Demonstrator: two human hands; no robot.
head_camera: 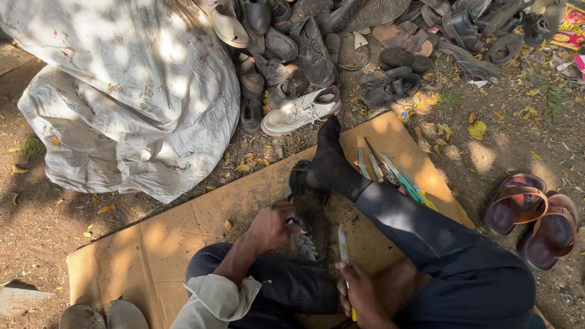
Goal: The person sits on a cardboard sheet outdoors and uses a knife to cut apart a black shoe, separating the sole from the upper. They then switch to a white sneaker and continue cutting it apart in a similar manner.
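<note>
I sit on a sheet of brown cardboard (183, 237) on the ground. My left hand (272, 225) grips a dark worn shoe sole (303, 210) that my socked foot (329, 159) pins down on the cardboard. My right hand (359, 292) holds a knife (343, 247) with a yellow handle, its blade pointing up towards the sole and a short way from it. My dark trouser leg (426, 234) stretches out to the right of the sole.
Several hand tools (390, 173) lie on the cardboard beside the foot. A heap of old shoes (317, 49) and a white sneaker (300, 111) lie beyond. A big white sack (122, 91) is at left, brown sandals (533, 216) at right.
</note>
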